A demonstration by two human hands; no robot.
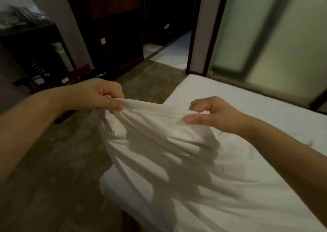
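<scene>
Two hands (99, 93) (212, 113), one sheet (159, 134)

White sheet (159, 134) runs off the bottom edge, extent unseen. Fingertips of left hand (95, 93) partly buried in the gathered hem. The mattress (247, 107) is cut at the right edge. Clutter on dark shelf (35, 54) blurred, unreadable.
</scene>
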